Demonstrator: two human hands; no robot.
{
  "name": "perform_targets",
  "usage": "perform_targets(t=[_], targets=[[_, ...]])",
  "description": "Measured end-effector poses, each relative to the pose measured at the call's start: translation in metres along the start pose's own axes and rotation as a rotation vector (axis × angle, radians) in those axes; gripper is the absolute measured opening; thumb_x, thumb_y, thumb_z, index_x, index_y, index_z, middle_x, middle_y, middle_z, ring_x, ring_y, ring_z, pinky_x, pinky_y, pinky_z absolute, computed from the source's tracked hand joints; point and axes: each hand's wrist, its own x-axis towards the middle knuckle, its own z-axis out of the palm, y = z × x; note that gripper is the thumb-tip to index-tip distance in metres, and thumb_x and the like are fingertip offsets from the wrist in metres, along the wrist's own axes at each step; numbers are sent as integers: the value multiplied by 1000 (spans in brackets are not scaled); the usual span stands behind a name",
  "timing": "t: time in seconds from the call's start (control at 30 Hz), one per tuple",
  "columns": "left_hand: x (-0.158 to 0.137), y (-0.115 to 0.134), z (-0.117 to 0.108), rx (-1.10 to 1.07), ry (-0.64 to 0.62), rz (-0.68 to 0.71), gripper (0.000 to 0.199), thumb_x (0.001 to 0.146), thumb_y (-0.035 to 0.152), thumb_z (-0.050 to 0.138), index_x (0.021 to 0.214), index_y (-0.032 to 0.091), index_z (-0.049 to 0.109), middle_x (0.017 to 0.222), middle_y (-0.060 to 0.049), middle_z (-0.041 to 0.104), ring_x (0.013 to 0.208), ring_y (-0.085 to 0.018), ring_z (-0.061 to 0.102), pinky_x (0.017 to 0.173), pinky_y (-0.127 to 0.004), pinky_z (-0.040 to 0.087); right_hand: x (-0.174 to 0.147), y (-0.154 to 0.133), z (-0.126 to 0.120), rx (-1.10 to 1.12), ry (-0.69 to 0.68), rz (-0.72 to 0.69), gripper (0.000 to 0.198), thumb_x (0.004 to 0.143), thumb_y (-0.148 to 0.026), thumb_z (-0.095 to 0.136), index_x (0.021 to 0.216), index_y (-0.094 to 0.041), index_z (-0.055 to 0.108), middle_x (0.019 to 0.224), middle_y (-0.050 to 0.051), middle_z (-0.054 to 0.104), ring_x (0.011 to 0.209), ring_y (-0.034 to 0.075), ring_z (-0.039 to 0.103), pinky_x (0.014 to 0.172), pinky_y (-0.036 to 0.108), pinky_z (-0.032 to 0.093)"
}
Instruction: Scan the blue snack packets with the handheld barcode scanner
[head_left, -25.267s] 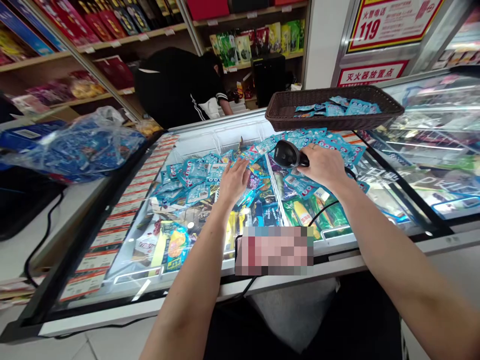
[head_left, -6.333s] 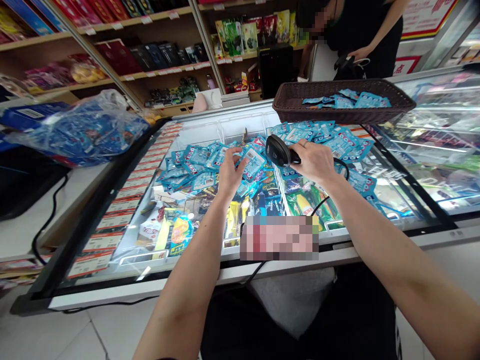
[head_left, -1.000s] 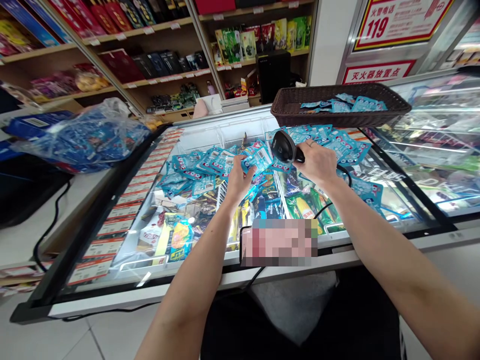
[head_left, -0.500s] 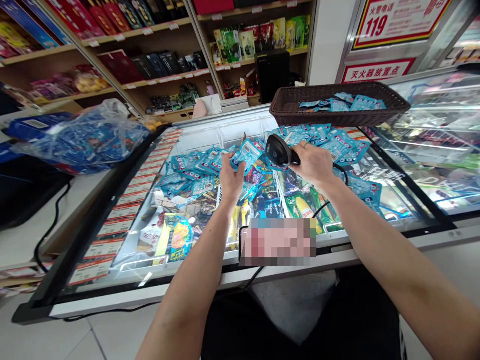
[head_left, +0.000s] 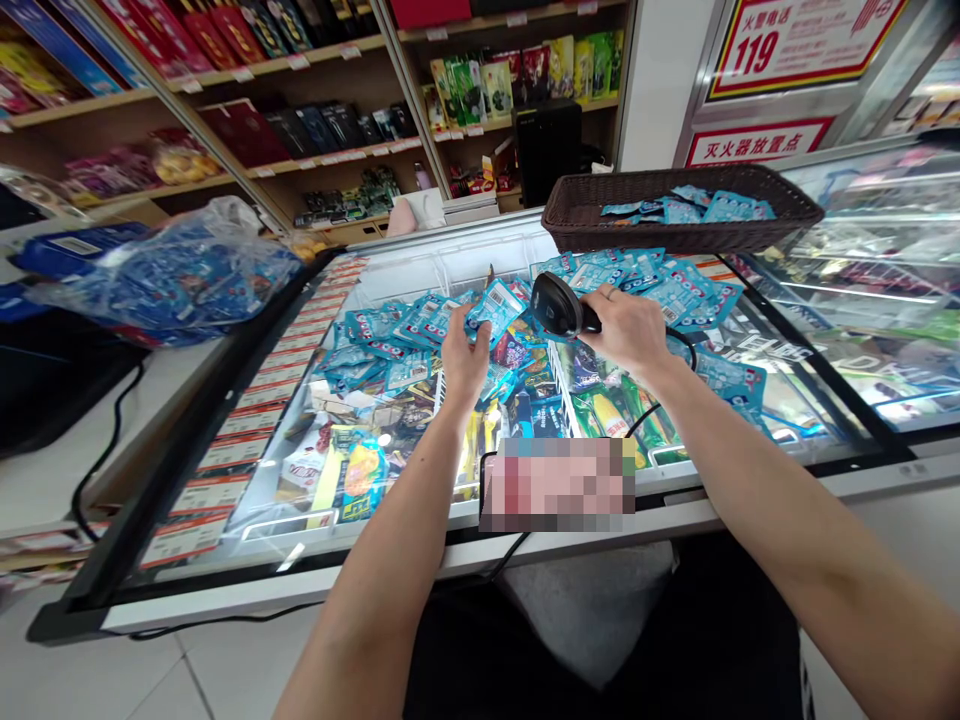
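My left hand (head_left: 466, 352) is closed on a small blue packet (head_left: 496, 308) with a barcode on its upper face. Wrapped round the handle of a black barcode scanner (head_left: 556, 304) is my right hand (head_left: 626, 325); the scanner's head points left, close beside the packet. More blue packets (head_left: 375, 328) lie in an overlapping heap on the freezer's glass lid to the left. Another spread of blue packets (head_left: 686, 290) lies behind and to the right of my right hand. The scanner's cord (head_left: 686, 345) hangs below my right wrist.
A brown wicker basket (head_left: 682, 235) holding several blue packets stands at the back of the chest freezer (head_left: 277, 585). A pixelated phone-like object (head_left: 559, 488) rests at the front edge. A clear plastic bag (head_left: 217, 265) of blue packs sits at left. Stocked shelves (head_left: 315, 160) rise behind.
Almost nothing differs. The view has shifted very slightly; both hands keep the packet and the scanner in nearly the same place.
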Motion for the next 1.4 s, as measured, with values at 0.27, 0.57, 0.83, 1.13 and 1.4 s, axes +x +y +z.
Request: perform_targets(t=[0.27,0.57,0.83,1.13,1.4], targets=[[0,4,-1,55,-39,-54,32,86,37,54,115,25,51,72,3,53,46,-6,38,49,-23,35,0,0,0,21,4,-24,30,86,-37,51,109,-21,62,99,7,65,87,22,59,62,30,30],[0,5,-2,62,-45,-43,34,86,37,53,117,24,51,83,0,59,50,-7,43,52,-22,36,0,-1,-1,13,-32,-30,31,85,-35,52,110,-19,62,101,9,65,87,23,59,62,30,30],[-1,7,-3,88,-60,-54,35,87,37,52,120,23,51,71,2,55,47,-7,41,51,-23,33,-1,-2,0,37,1,-90,30,86,-37,51,109,-21,63,99,6,65,84,21,59,62,30,28],[-1,6,-3,122,-75,-49,36,86,36,53,120,23,52,66,4,51,49,-7,40,53,-24,31,0,-3,0,50,-23,-175,32,86,-36,49,112,-20,62,97,7,65,81,20,58,59,29,26],[-1,6,-3,122,-78,-43,38,86,38,52,120,23,52,72,2,55,51,-8,41,54,-24,33,1,-4,0,52,-44,-191,35,88,-38,47,113,-19,62,99,8,66,79,19,58,59,29,25]])
